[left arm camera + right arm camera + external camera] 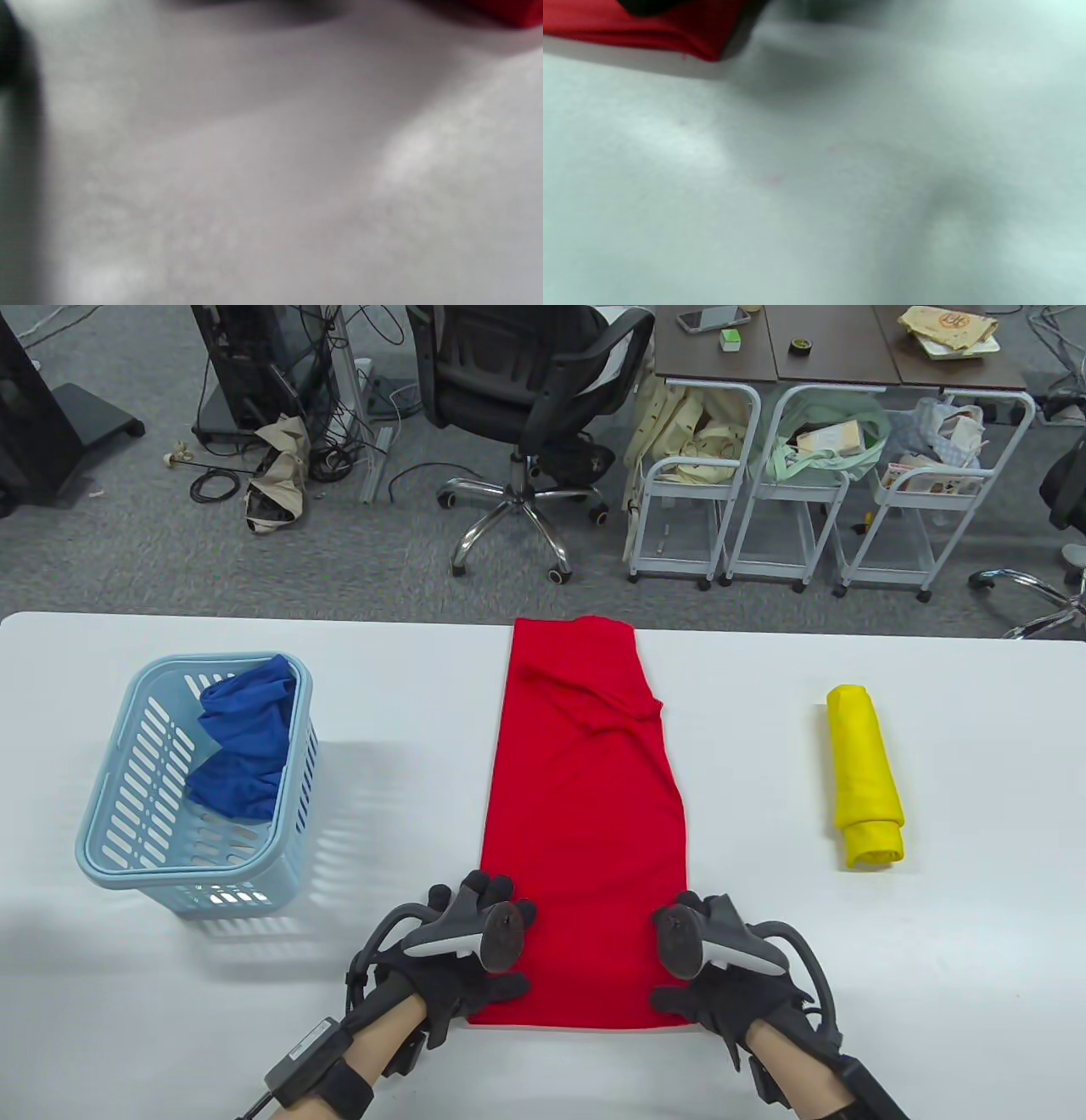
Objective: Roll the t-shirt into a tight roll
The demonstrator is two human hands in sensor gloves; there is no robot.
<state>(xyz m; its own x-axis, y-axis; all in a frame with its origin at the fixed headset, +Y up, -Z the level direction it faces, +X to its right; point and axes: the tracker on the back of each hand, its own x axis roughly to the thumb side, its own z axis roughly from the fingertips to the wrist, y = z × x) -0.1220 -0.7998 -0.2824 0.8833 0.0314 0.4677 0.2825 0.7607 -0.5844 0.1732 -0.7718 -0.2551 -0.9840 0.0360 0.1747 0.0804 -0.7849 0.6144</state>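
A red t-shirt (pixel 585 814), folded into a long narrow strip, lies flat down the middle of the white table (pixel 891 984), its far end creased. My left hand (pixel 475 959) rests at the strip's near left corner, thumb lying on the cloth and fingers stretched forward along the side edge. My right hand (pixel 713 959) mirrors it at the near right corner, thumb on the cloth and fingers mostly hidden under the tracker. Both wrist views are blurred. Each shows only a red t-shirt edge (pixel 517 12) (pixel 649 29) at the top, above bare table.
A light blue slatted basket (pixel 110 831) stands at the left with a blue garment (pixel 242 746) in it. A rolled yellow shirt (pixel 865 776) lies at the right. Beyond the table's far edge are an office chair (pixel 526 381) and white trolleys (pixel 789 492).
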